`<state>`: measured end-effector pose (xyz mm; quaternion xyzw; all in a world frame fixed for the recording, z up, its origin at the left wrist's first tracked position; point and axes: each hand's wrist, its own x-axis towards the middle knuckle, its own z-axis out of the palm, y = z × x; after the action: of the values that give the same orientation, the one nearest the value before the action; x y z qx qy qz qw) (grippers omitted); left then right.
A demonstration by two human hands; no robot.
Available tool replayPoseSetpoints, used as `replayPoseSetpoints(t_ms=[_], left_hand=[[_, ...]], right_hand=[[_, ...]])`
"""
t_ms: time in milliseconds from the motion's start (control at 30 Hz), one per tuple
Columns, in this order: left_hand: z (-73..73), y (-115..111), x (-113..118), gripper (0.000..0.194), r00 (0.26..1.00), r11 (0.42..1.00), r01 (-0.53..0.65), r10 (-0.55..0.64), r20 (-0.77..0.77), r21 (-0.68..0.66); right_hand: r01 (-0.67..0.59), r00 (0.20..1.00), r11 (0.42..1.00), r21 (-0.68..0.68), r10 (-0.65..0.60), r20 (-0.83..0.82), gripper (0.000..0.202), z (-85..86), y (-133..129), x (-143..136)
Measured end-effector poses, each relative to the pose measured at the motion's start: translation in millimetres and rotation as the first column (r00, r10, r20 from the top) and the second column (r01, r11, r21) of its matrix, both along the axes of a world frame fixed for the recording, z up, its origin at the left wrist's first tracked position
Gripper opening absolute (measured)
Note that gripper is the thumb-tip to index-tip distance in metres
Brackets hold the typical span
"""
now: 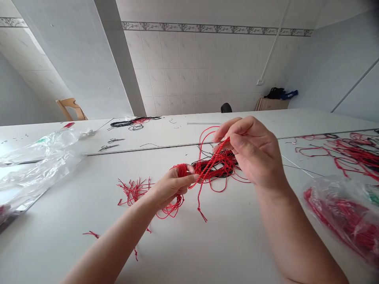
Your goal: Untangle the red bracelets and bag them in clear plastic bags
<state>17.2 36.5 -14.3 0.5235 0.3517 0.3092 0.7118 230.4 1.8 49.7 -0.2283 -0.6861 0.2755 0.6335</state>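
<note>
Red cord [211, 162] runs between my two hands above the white table. My left hand [177, 181] is closed on the cord, with several turns wrapped round its fingers. Higher and to the right, my right hand [251, 148] pinches the other part of the cord between thumb and fingers. A knotted cord end [199, 209] hangs down between the hands. Behind them lies a tangled pile of red and black cords [226, 163]. Loose red cords with frayed ends [134, 191] lie beyond my left forearm, partly hidden by it.
Two pairs of scissors [109, 147] lie at the back left, near a black cord bundle [127, 122]. Clear plastic bags [50, 154] spread over the left side. At right are a bag of red cord [346, 221] and loose red and black cords [355, 156].
</note>
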Motion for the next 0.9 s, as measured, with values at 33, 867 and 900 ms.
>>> replayPoseSetpoints(t_ms=[33,867,900], left_hand=[[-0.6,1.0,-0.4,0.035,0.999,1.000,-0.026,0.026,0.019,0.002],[48.5,1.1,-38.1,0.007,0.799,0.938,-0.315,0.343,0.493,-0.142],[48.9,0.0,-37.6,0.008,0.793,0.936,-0.319,0.349,0.500,-0.147]], right_hand=[[0.007,1.000,1.000,0.011,-0.007,0.014,0.015,0.4,-0.6,0.7],[0.394,0.720,0.910,0.128,-0.392,0.573,0.009,-10.0,16.8,12.1],[0.422,0.686,0.892,0.164,-0.432,0.586,0.008,-11.1,17.6,9.8]])
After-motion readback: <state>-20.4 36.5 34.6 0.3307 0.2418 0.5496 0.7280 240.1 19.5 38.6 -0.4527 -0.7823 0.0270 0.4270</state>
